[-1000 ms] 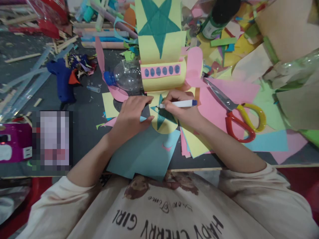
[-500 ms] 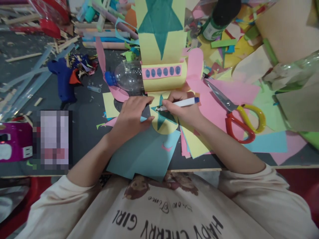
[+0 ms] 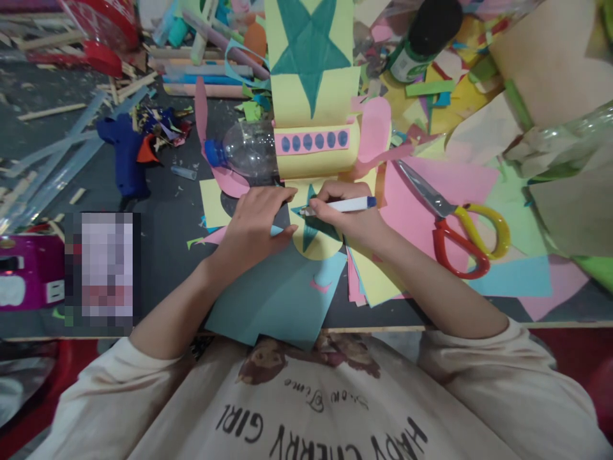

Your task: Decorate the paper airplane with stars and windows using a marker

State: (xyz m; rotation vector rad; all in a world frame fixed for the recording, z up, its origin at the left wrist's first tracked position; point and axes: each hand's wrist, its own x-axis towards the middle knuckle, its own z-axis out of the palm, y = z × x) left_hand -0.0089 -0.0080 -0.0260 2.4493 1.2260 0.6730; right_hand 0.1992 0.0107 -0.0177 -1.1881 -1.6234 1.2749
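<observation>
A white marker with a dark blue end (image 3: 353, 204) is gripped in my right hand (image 3: 357, 214), its tip on the left arm of a green star (image 3: 311, 236). That star is on a yellow paper piece with a rounded lower end (image 3: 318, 250). My left hand (image 3: 256, 217) lies flat just left of it, thumb apart from the fingers and fingertips at the paper's edge. Directly above, a plastic bottle (image 3: 249, 150) with a blue cap is wrapped in yellow paper and bears a pink strip of blue ovals (image 3: 313, 140). A larger green star (image 3: 312, 54) covers the yellow panel behind.
Scissors with red and yellow handles (image 3: 445, 217) lie on pink paper to the right. A blue glue gun (image 3: 125, 153) rests at left, near clear glue sticks. Blue-green paper (image 3: 272, 300) overlaps the front edge. A dark-capped bottle (image 3: 421, 45) stands among paper scraps at the back.
The marker's back end has tipped slightly down and to the left, its tip staying on the star's left arm. The bottle craft appears shifted very slightly. My left hand stays in place.
</observation>
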